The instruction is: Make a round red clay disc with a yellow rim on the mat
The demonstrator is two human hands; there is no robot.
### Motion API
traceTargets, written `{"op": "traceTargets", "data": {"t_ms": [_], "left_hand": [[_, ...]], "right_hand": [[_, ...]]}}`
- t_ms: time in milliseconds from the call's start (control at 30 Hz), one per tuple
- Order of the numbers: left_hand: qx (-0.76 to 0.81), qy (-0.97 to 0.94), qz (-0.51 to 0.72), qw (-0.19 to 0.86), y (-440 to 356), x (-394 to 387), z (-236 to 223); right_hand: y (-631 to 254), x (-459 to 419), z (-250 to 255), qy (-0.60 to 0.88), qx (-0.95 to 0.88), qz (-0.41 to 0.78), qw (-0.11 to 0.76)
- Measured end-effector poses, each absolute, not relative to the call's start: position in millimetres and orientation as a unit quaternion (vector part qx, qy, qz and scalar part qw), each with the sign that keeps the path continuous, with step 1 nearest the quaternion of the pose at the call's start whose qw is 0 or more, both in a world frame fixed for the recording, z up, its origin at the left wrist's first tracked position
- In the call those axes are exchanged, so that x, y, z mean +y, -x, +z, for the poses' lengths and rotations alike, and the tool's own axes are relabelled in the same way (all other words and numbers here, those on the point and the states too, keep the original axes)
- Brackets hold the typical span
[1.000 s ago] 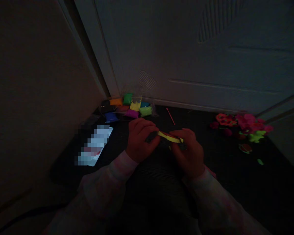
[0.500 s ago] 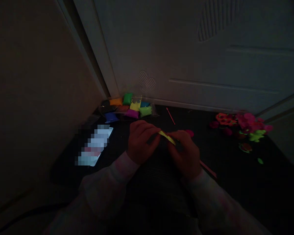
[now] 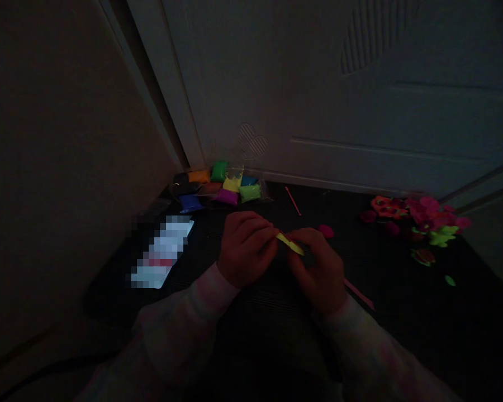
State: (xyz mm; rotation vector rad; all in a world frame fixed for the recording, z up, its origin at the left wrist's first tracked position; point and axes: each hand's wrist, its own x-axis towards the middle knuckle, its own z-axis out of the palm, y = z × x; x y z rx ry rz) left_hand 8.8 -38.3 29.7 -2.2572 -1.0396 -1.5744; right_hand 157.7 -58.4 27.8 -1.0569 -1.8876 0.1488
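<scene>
Between my two hands is a small, flat yellow piece of modelling clay [image 3: 291, 244], with a darker reddish edge along its top. My left hand [image 3: 248, 248] pinches its left end between thumb and fingers. On the other end, the thumb and fingers of my right hand [image 3: 318, 268] are closed. Both hands are held over the dark table, and the fingers cover part of the piece. Just beyond my right hand lies a round magenta lump of clay [image 3: 326, 230]. A flat pink strip-like tool [image 3: 359, 293] sticks out beside my right wrist.
Several bags of coloured clay [image 3: 227, 196] lie at the back left. A lit phone [image 3: 163, 254] rests at the left, its screen blurred. A thin pink stick [image 3: 293, 201] lies near the door [image 3: 318, 100]. Bright clay shapes [image 3: 430, 215] and a small green leaf shape [image 3: 450, 280] are at the right.
The view has shifted slightly. Both hands still hold the yellow piece, which has tilted a little, and more of the magenta lump shows beyond my right hand.
</scene>
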Motion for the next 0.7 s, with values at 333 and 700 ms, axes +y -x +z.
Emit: {"op": "traceTargets", "data": {"t_ms": [333, 700], "left_hand": [[-0.347, 0.767, -0.531, 0.097, -8.8, -39.2, 31.0], [-0.354, 0.767, -0.528, 0.089, -9.2, -39.3, 30.8]], "right_hand": [[-159.1, -58.9, 26.8, 0.427, -0.774, 0.049, 0.465], [-159.0, -58.3, 26.2, 0.428, -0.775, 0.041, 0.464]]}}
